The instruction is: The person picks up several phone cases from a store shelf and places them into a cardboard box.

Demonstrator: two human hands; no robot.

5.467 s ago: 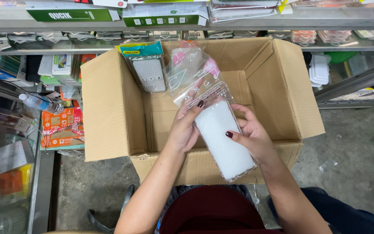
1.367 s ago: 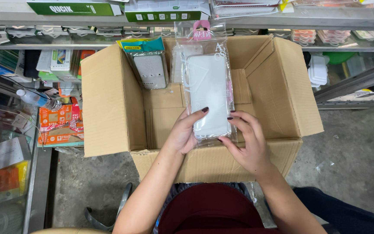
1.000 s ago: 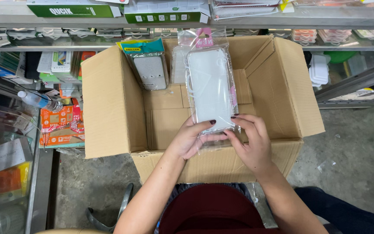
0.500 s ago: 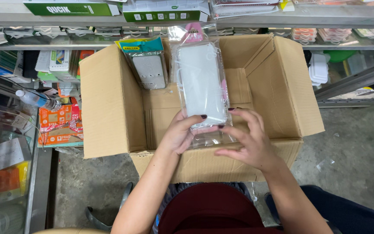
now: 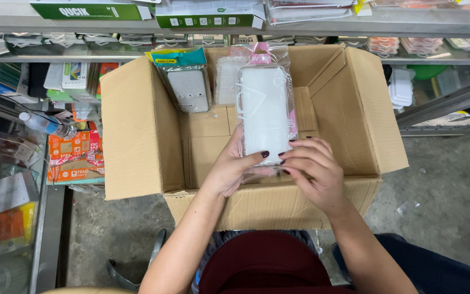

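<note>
The left hand point(image 5: 234, 171) and right hand point(image 5: 312, 169), both with dark-painted nails, pinched the lower end of a clear plastic packet point(image 5: 265, 109) holding a white phone case, fingers curled closed around its bottom edge and the packet held upright over an open cardboard box point(image 5: 137, 125). Both forearms reached forward from the person's lap, wrists meeting above the box's near wall. Farther in, a teal-topped packet point(image 5: 186, 81) and another clear one leaned on the box's far wall, the box stood on a grey concrete floor point(image 5: 452, 201), and metal shelves point(image 5: 82, 49) of packaged goods ran behind.
</note>
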